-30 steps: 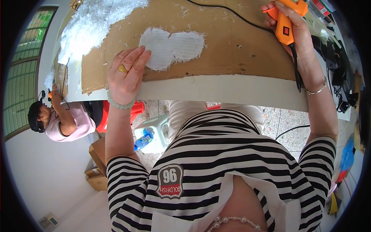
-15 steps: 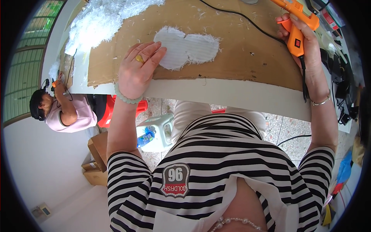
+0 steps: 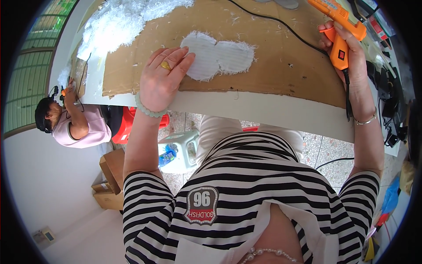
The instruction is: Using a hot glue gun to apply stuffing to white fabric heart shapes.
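A white, fuzzy-edged piece of fabric (image 3: 218, 56) with two rounded lobes and faint ribbing lies flat on the brown cardboard sheet (image 3: 272, 72). My left hand (image 3: 165, 75) rests at its left end, fingers stretched out and lying flat, fingertips touching the edge. At the far right, my right hand (image 3: 354, 53) is wrapped round the handle of an orange glue gun (image 3: 340, 52), a finger by its trigger. The gun is held above the cardboard's right side, apart from the fabric, its front end pointing up and left. A black cord hangs from its handle.
White shaggy material (image 3: 112, 28) is heaped at the far left. A black cable (image 3: 281, 22) crosses the cardboard. Grey rounded pieces (image 3: 286, 3) lie at the far edge. Dark clutter (image 3: 389, 97) lines the right. A co-worker (image 3: 81, 125) sits at left; a pale stool (image 3: 180, 149) stands below.
The view has shifted slightly, so the table and hands appear a little further right. My left hand stays on the fabric and my right hand still holds the glue gun.
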`<action>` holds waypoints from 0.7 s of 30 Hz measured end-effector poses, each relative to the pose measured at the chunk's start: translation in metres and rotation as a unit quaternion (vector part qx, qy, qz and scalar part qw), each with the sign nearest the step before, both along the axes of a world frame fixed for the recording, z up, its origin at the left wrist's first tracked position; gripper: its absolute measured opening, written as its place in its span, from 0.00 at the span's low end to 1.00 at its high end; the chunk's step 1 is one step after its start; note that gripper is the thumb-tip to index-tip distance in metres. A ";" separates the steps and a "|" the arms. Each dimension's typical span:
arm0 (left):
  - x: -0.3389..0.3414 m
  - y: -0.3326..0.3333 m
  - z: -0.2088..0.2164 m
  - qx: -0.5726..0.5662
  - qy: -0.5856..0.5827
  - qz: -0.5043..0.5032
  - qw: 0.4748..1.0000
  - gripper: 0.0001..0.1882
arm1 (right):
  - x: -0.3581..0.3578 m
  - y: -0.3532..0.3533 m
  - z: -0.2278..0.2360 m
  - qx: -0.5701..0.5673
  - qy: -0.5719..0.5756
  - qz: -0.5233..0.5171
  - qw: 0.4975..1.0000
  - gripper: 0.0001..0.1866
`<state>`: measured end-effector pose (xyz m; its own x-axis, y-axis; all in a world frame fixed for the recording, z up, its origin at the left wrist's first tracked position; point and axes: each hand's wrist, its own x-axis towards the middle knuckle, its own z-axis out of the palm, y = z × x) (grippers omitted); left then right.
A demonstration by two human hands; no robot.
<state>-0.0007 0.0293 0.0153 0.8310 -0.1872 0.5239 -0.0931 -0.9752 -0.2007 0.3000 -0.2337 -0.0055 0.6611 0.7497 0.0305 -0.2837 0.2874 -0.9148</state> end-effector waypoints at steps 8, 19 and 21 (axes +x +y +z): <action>0.000 0.001 -0.001 -0.010 0.031 0.012 0.999 0.17 | 0.003 -0.002 -0.001 -0.003 0.010 0.007 1.000 0.13; -0.001 -0.001 0.000 -0.027 0.073 0.005 0.997 0.17 | 0.005 -0.001 -0.003 0.000 0.016 0.000 1.000 0.13; -0.002 -0.001 0.000 -0.032 0.079 0.006 0.996 0.18 | 0.005 -0.002 -0.002 -0.003 0.016 -0.005 1.000 0.13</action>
<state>-0.0027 0.0285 0.0157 0.9061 -0.1473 0.3967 -0.1072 -0.9868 -0.1216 0.3047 -0.2358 -0.0074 0.6698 0.7426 0.0047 -0.3096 0.2850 -0.9072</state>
